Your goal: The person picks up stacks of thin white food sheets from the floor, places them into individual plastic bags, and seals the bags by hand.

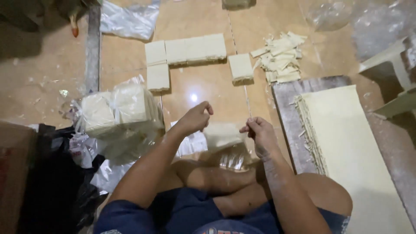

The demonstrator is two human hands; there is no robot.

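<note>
- A clear bag of bundled square stacks (113, 113) lay on the floor (43, 82) at the left, beside dark bags.
- Farther back, loose cream square stacks (185, 51) sat in a row, one more just below the row's left end.
- The left hand (195, 118) was closed in a loose fist, pinching something too fine to make out.
- A wrapped stack (223, 138) rested between the hands (over the crossed legs); tying it shut looked to be the step in hand.
- The right hand (260, 135) pinched a thin strand (248, 103) that ran upward; drawing it snug would call for both hands pulling apart.
- A trimmings pile (281, 57) and long layered sheets (346, 143) on a wooden board (289, 113) lay to the right.
</note>
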